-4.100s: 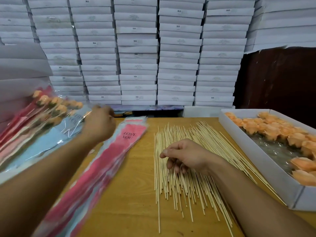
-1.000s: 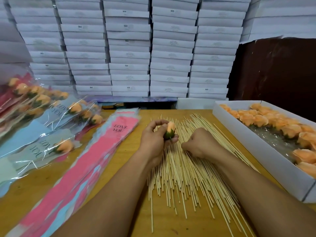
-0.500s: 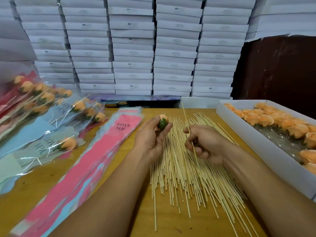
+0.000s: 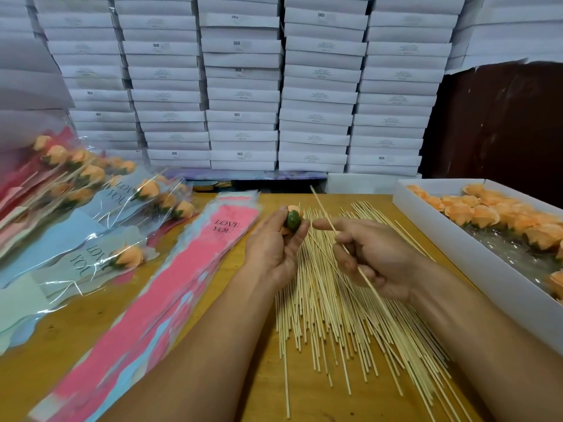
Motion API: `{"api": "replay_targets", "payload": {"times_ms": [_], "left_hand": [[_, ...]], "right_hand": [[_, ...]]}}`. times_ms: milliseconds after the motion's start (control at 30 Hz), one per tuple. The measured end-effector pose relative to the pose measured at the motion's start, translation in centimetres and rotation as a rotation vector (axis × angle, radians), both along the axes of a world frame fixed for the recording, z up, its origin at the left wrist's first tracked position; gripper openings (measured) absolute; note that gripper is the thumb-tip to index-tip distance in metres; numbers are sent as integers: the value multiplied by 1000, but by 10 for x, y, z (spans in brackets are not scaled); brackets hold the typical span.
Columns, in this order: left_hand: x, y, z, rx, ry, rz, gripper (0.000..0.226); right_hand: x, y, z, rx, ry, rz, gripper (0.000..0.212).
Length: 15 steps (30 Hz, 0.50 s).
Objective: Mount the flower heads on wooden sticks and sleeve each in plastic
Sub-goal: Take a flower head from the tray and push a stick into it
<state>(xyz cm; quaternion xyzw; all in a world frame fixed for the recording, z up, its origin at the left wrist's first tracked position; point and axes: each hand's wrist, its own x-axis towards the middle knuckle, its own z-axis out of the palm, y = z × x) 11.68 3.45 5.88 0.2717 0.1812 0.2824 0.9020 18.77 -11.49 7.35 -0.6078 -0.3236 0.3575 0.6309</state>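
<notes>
My left hand [image 4: 274, 248] holds one flower head [image 4: 293, 220] in a narrow grip between thumb and fingertips, at the middle of the frame, with its green base turned toward me and orange petals showing behind. My right hand [image 4: 371, 257] has its grip curled round a single wooden stick [image 4: 323, 208], index finger stretched out along it toward the flower head. The stick slants from the lower right up past my fingers, its far tip standing free above the table and not touching the flower's base.

Under both hands lies the loose pile of wooden sticks [image 4: 335, 324], fanned out on the table [image 4: 213, 391] through the lower middle of the frame. Just left of my left forearm is a stack of flat plastic sleeves [image 4: 170, 287], pink and pale blue, the top one printed "LOVE YOU", running from the centre down to the lower left. Further left, filling the left edge, lie the finished flowers in sleeves [image 4: 91, 208], orange heads pointing to the upper right, overlapping each other.

At the right edge sits a white tray [image 4: 451, 248] with more orange flower heads [image 4: 487, 214] in it on clear film. Across the top of the frame rise stacked white boxes [image 4: 243, 86], with a dark brown panel [image 4: 502, 123] at the upper right.
</notes>
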Motion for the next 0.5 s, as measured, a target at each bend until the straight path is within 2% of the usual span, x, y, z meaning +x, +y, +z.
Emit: {"api": "replay_targets", "payload": {"times_ms": [100,267,367,433,500], "left_hand": [[0,0,0,3,-3,8,37],[0,0,1,10,14,40,39],[-1,-1,1,23,19,53,38],[-1,-1,1,33,20,59,37],[0,-1,1,40,20,66,37]], "right_hand": [[-4,3,-2,-36,-109,-41,30],[-4,3,1,-45,-87,-70,21],[-6,3,2,-64,-101,-57,26],[-9,4,0,-82,-155,-58,34],[-12,6,-3,-90,-222,-51,34]]}}
